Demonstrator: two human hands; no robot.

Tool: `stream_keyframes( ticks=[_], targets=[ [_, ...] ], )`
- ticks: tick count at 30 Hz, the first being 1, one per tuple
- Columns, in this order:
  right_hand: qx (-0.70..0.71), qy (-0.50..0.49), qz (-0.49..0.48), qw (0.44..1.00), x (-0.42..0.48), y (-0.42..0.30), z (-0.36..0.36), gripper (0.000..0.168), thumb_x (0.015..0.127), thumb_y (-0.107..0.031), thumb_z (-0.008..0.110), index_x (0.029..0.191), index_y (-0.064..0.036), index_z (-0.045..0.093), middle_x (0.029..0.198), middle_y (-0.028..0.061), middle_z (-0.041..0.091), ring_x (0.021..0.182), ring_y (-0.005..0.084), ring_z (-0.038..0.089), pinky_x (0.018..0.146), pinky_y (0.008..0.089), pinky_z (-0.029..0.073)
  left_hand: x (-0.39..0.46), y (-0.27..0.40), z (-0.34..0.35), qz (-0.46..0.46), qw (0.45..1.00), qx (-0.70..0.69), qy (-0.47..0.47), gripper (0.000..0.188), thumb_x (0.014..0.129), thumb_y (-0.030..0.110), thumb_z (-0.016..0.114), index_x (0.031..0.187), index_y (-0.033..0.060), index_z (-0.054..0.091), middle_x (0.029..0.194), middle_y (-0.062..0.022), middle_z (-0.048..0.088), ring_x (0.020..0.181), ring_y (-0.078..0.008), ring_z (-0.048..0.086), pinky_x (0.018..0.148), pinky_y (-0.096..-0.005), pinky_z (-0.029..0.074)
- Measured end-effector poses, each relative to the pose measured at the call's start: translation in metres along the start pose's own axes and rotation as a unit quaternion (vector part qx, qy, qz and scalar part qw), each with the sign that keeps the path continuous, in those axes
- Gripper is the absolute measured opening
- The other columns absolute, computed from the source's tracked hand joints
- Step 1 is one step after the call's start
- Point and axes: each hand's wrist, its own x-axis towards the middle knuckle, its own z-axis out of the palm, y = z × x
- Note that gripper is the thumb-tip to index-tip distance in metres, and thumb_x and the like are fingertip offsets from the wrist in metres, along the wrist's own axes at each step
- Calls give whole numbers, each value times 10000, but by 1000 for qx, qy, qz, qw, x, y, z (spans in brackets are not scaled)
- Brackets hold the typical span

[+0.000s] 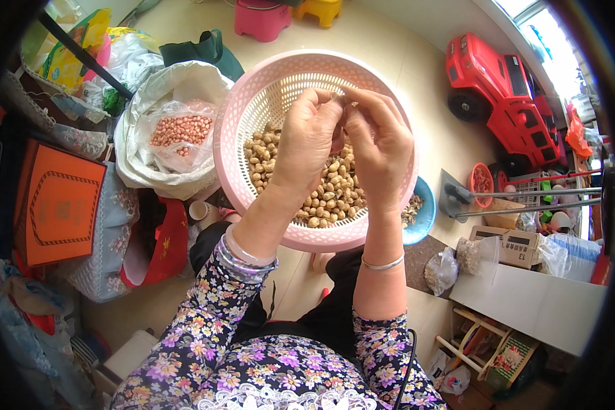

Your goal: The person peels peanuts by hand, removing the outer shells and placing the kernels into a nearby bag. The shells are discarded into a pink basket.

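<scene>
My left hand (307,138) and my right hand (379,143) meet at the fingertips above a pink plastic colander basket (315,241). Between them they pinch a small pale piece, probably a peanut or its shell, mostly hidden by the fingers. Unshelled peanuts (330,200) lie in the basket under both hands. Left of the basket stands a white woven sack (128,154) with its top rolled open, holding a clear plastic bag of shelled reddish peanuts (182,130). To the right, partly under the basket's rim, a blue basin (425,220) holds peanut shells (411,210).
An orange box (61,205) and a quilted floral bag (105,241) stand at the left. A paper cup (199,210) is near the sack. A red toy car (512,102), a small red basket (482,184) and a cardboard box (507,246) are at the right. Stools stand beyond.
</scene>
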Motion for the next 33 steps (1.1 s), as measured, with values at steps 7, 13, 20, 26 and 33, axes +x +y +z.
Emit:
stream_keyframes(
  ticks=[7, 13, 20, 26, 33],
  targets=[
    [252, 26, 146, 956, 0, 18, -1, 196, 900, -13, 599, 1084, 29, 654, 993, 73, 650, 844, 117, 629, 765, 226, 503, 3, 7, -4, -60, 995, -73, -27, 169, 989, 169, 486, 1004, 8, 535, 739, -47, 545, 571, -38, 421, 456, -177, 342],
    [464, 65, 255, 846, 1, 32, -6, 188, 934, -40, 559, 1090, 34, 635, 947, 88, 669, 815, 131, 640, 732, 227, 534, 2, 17, -4, -117, 989, -76, -45, 399, 1039, 258, 363, 1133, -93, 526, 810, -105, 577, 605, -60, 432, 486, -177, 361],
    [601, 83, 334, 721, 3, 44, -22, 327, 952, -289, 523, 1049, 5, 627, 939, 121, 663, 882, 203, 645, 697, 300, 536, 7, 13, -14, -197, 966, -163, -31, 424, 1030, 253, 372, 1159, -122, 521, 908, -150, 602, 688, -86, 484, 556, -183, 442],
    [354, 109, 348, 861, 7, 61, -39, 207, 894, -195, 652, 919, 9, 677, 848, 83, 682, 723, 136, 600, 632, 247, 490, 14, 19, -33, -185, 937, -296, -24, 300, 982, 148, 473, 1079, -115, 581, 1050, -230, 602, 806, -158, 587, 597, -191, 525],
    [-287, -312, 240, 873, -5, 69, -42, 153, 789, -92, 685, 938, -81, 721, 848, 104, 707, 756, 184, 669, 735, 329, 524, 11, 16, -22, -204, 948, -209, 126, 275, 962, 113, 493, 1063, -124, 589, 1025, -225, 601, 762, -159, 581, 585, -196, 530]
  ],
)
